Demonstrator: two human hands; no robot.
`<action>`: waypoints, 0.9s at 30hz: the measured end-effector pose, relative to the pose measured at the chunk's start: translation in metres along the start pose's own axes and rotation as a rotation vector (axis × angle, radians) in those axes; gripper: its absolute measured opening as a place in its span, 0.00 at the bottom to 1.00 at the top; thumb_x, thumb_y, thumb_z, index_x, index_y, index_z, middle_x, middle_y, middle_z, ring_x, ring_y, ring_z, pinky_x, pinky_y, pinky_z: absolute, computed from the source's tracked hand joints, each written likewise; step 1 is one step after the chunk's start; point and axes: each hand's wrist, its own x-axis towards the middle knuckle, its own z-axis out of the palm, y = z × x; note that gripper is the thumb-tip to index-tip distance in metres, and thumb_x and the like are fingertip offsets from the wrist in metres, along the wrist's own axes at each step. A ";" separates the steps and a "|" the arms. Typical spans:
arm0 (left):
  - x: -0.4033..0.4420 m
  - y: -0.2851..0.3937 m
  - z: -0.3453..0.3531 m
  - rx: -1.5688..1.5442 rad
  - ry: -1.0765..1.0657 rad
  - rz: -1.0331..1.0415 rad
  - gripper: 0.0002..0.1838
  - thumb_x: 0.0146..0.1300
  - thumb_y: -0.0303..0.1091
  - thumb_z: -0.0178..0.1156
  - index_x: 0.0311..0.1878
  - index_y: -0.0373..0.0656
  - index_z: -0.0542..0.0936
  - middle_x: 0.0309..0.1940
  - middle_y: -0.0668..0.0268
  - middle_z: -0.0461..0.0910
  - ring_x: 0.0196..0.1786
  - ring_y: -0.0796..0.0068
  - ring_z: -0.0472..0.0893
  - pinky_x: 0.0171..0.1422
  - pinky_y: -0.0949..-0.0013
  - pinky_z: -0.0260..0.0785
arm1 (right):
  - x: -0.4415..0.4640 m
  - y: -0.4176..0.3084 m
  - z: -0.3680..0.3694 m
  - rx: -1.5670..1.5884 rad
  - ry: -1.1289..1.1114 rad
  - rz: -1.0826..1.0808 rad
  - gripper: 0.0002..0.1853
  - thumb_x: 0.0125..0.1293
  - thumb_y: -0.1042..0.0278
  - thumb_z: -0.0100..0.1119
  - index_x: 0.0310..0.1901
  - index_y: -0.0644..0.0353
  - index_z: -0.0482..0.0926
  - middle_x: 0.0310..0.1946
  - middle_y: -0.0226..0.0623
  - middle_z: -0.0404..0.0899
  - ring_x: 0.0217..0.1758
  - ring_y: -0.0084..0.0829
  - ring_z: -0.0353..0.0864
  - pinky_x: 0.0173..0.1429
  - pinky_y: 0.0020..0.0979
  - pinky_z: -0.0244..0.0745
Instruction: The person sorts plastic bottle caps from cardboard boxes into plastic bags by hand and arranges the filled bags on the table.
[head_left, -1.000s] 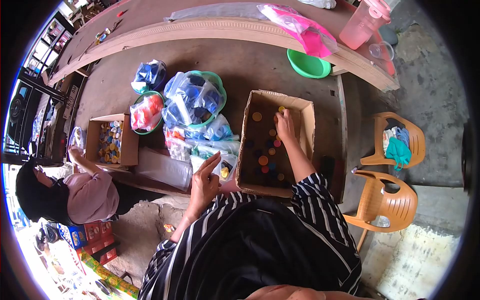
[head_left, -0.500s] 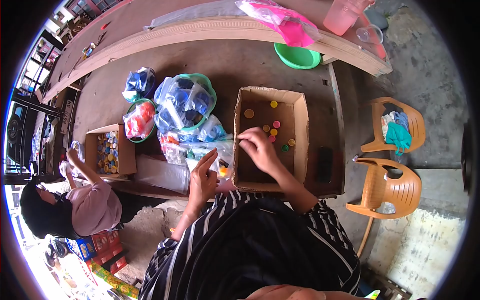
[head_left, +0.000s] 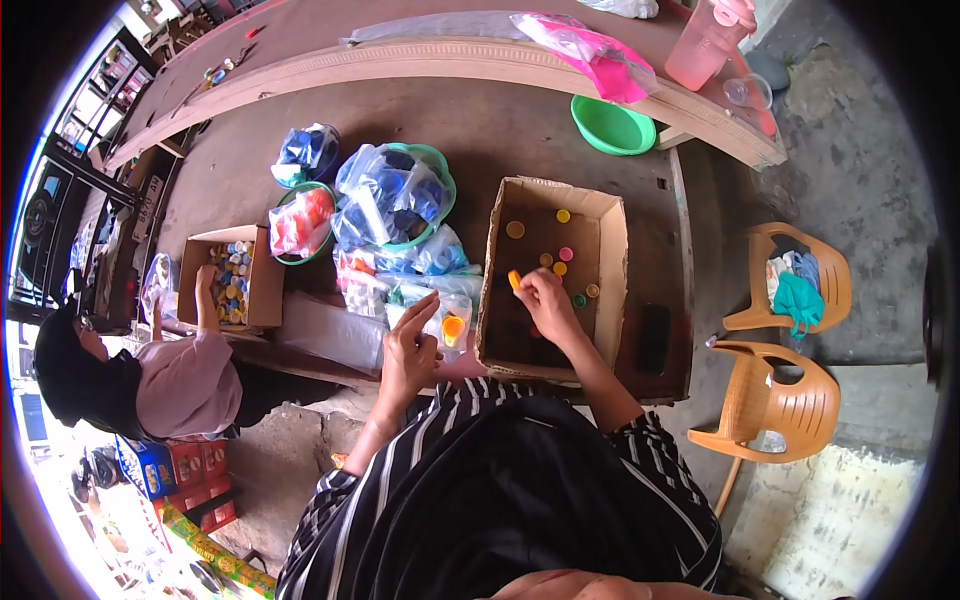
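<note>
My right hand [head_left: 548, 305] is over an open cardboard box [head_left: 612, 275], pinching an orange cap [head_left: 515, 281] at the fingertips. Loose round caps lie on the box floor, among them a yellow cap [head_left: 563, 215], a pink cap [head_left: 566, 255] and a green cap [head_left: 579, 300]. Left of the box, my left hand [head_left: 405, 358] has its index finger stretched out and the other fingers bent, seemingly on the edge of a clear plastic bag [head_left: 428, 312]. An orange cap [head_left: 453, 329] shows at that bag. The exact grip is partly hidden.
Filled bags [head_left: 390, 195] sit in a green basin to the left. A co-worker [head_left: 185, 385] reaches into a smaller box of caps [head_left: 262, 285]. A raised wooden ledge [head_left: 430, 68] runs along the far side. Chairs [head_left: 785, 400] stand at right.
An orange cap now shows in my right hand's fingertips, and that hand has shifted slightly right. The view has moved a little. The co-worker's hand has gone into the smaller box.
</note>
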 end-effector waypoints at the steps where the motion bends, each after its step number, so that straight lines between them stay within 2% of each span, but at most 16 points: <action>1: -0.002 0.001 0.000 0.004 0.001 0.010 0.27 0.52 0.15 0.46 0.59 0.31 0.77 0.62 0.56 0.76 0.21 0.77 0.80 0.29 0.73 0.76 | 0.003 -0.036 -0.006 0.036 0.125 -0.141 0.08 0.63 0.77 0.62 0.40 0.62 0.74 0.38 0.41 0.74 0.42 0.44 0.76 0.43 0.39 0.74; 2: -0.005 0.001 0.001 0.002 0.001 0.019 0.27 0.53 0.15 0.47 0.59 0.31 0.77 0.62 0.56 0.76 0.21 0.76 0.80 0.29 0.73 0.76 | 0.004 -0.073 -0.011 0.072 0.251 -0.281 0.09 0.63 0.77 0.64 0.40 0.62 0.73 0.38 0.41 0.74 0.40 0.45 0.76 0.42 0.38 0.73; 4: -0.008 0.002 0.004 0.000 -0.005 0.038 0.28 0.53 0.15 0.47 0.59 0.31 0.77 0.62 0.55 0.76 0.22 0.76 0.81 0.30 0.73 0.75 | -0.009 -0.119 -0.013 0.040 0.291 -0.401 0.09 0.60 0.76 0.66 0.38 0.61 0.73 0.41 0.40 0.74 0.43 0.40 0.75 0.50 0.37 0.71; 6: -0.011 0.004 0.004 0.018 0.002 0.057 0.28 0.53 0.15 0.47 0.59 0.31 0.77 0.62 0.55 0.76 0.22 0.76 0.81 0.31 0.73 0.75 | -0.017 -0.131 -0.008 -0.091 0.027 -0.575 0.09 0.58 0.73 0.68 0.39 0.59 0.77 0.46 0.38 0.76 0.50 0.39 0.75 0.55 0.39 0.70; 9: -0.018 0.009 -0.001 0.010 0.019 0.089 0.27 0.53 0.15 0.47 0.59 0.31 0.77 0.62 0.55 0.76 0.23 0.76 0.81 0.32 0.73 0.75 | -0.029 -0.143 0.003 -0.315 -0.162 -0.596 0.15 0.56 0.65 0.70 0.45 0.57 0.81 0.60 0.36 0.71 0.67 0.39 0.67 0.67 0.44 0.63; 12: -0.028 0.010 -0.007 -0.001 0.042 0.102 0.27 0.54 0.16 0.47 0.60 0.30 0.76 0.62 0.54 0.76 0.24 0.76 0.82 0.32 0.73 0.76 | -0.045 -0.162 0.001 -0.181 -0.164 -0.515 0.16 0.55 0.64 0.70 0.45 0.57 0.81 0.62 0.38 0.68 0.70 0.40 0.64 0.70 0.45 0.59; 14: -0.035 0.011 -0.010 -0.047 0.048 0.061 0.27 0.54 0.16 0.46 0.60 0.30 0.76 0.62 0.55 0.76 0.25 0.76 0.82 0.32 0.73 0.76 | -0.050 -0.162 0.002 -0.152 -0.166 -0.455 0.13 0.56 0.73 0.68 0.44 0.61 0.80 0.63 0.42 0.67 0.67 0.42 0.69 0.67 0.41 0.67; 15: -0.038 0.010 -0.014 -0.102 0.016 0.015 0.22 0.62 0.21 0.51 0.61 0.32 0.76 0.61 0.55 0.76 0.27 0.76 0.83 0.33 0.73 0.77 | -0.050 -0.154 0.006 -0.098 -0.184 -0.390 0.12 0.56 0.77 0.67 0.43 0.62 0.79 0.63 0.42 0.67 0.66 0.42 0.70 0.65 0.40 0.70; 17: -0.037 0.010 -0.017 -0.122 0.014 0.051 0.21 0.66 0.27 0.54 0.62 0.34 0.75 0.61 0.56 0.75 0.28 0.76 0.83 0.33 0.73 0.77 | -0.047 -0.131 0.018 0.050 -0.134 -0.315 0.11 0.54 0.87 0.61 0.39 0.64 0.76 0.61 0.44 0.68 0.61 0.42 0.76 0.57 0.35 0.77; 18: -0.036 0.010 -0.020 -0.131 0.015 0.067 0.21 0.69 0.31 0.55 0.63 0.34 0.75 0.61 0.56 0.75 0.28 0.76 0.82 0.33 0.73 0.77 | -0.042 -0.143 0.007 0.101 -0.121 -0.293 0.10 0.56 0.87 0.62 0.36 0.64 0.74 0.59 0.44 0.70 0.59 0.41 0.78 0.58 0.35 0.76; 19: -0.035 0.012 -0.027 -0.186 -0.022 0.069 0.25 0.71 0.40 0.57 0.65 0.36 0.73 0.62 0.55 0.72 0.33 0.76 0.83 0.33 0.73 0.77 | -0.035 -0.148 0.000 0.132 -0.076 -0.331 0.09 0.57 0.86 0.62 0.36 0.64 0.74 0.57 0.43 0.72 0.58 0.40 0.79 0.57 0.35 0.76; 20: -0.032 0.005 -0.030 -0.248 -0.008 0.081 0.27 0.70 0.40 0.58 0.68 0.38 0.71 0.64 0.54 0.70 0.42 0.76 0.82 0.34 0.74 0.77 | -0.030 -0.151 -0.007 0.163 -0.028 -0.368 0.08 0.59 0.86 0.61 0.37 0.64 0.74 0.56 0.43 0.73 0.56 0.39 0.80 0.57 0.35 0.77; 22: -0.025 -0.001 -0.037 -0.188 0.024 0.163 0.32 0.68 0.42 0.61 0.71 0.41 0.67 0.66 0.55 0.69 0.49 0.74 0.80 0.39 0.71 0.78 | -0.024 -0.161 -0.021 0.187 -0.069 -0.371 0.08 0.61 0.84 0.61 0.37 0.63 0.73 0.53 0.41 0.76 0.54 0.38 0.82 0.56 0.35 0.77; 23: -0.023 -0.005 -0.040 -0.207 0.006 0.137 0.40 0.62 0.43 0.67 0.74 0.44 0.62 0.67 0.55 0.67 0.56 0.67 0.78 0.49 0.64 0.78 | -0.023 -0.167 -0.026 0.102 -0.090 -0.358 0.06 0.63 0.84 0.59 0.38 0.63 0.73 0.52 0.41 0.78 0.53 0.32 0.82 0.56 0.33 0.77; 26: -0.017 -0.019 -0.042 -0.152 -0.082 0.219 0.48 0.55 0.43 0.74 0.76 0.46 0.58 0.70 0.55 0.64 0.64 0.59 0.73 0.58 0.57 0.74 | -0.025 -0.178 -0.031 0.361 -0.266 -0.230 0.03 0.68 0.83 0.55 0.39 0.64 0.73 0.51 0.39 0.80 0.54 0.28 0.80 0.57 0.31 0.76; 27: -0.014 -0.027 -0.043 -0.168 -0.171 0.205 0.54 0.50 0.44 0.77 0.76 0.46 0.56 0.71 0.54 0.62 0.70 0.54 0.66 0.64 0.54 0.71 | -0.028 -0.182 -0.028 0.502 -0.280 -0.187 0.01 0.72 0.79 0.51 0.41 0.64 0.72 0.50 0.39 0.80 0.54 0.28 0.79 0.59 0.30 0.75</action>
